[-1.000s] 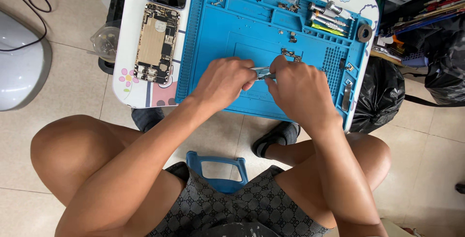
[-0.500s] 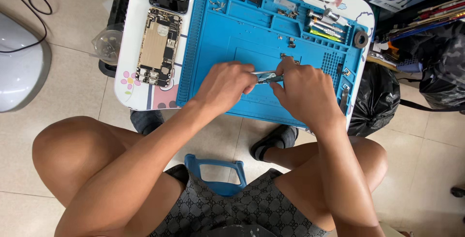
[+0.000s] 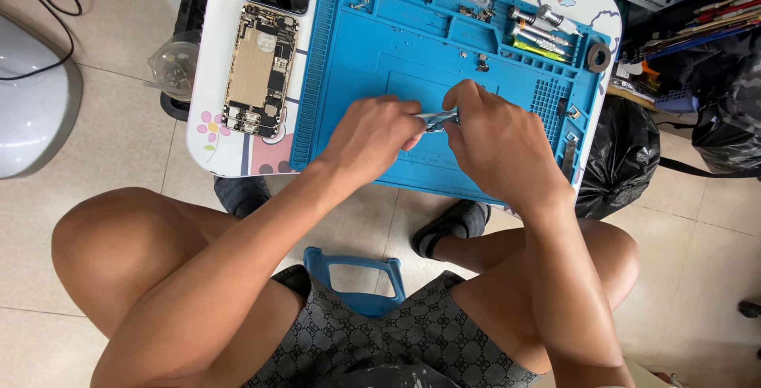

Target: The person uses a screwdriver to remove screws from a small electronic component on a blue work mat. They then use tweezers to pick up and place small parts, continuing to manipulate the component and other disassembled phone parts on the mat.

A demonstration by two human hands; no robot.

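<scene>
Knees frame a blue stool handle [image 3: 354, 277] nearest the camera. Beyond, over a blue repair mat [image 3: 357, 63], the left hand [image 3: 372, 136] and right hand [image 3: 495, 138] meet, fingers curled tight, pinching a small metal part [image 3: 436, 118] between them. Far left on the mat's edge lies an opened phone chassis [image 3: 260, 71].
</scene>
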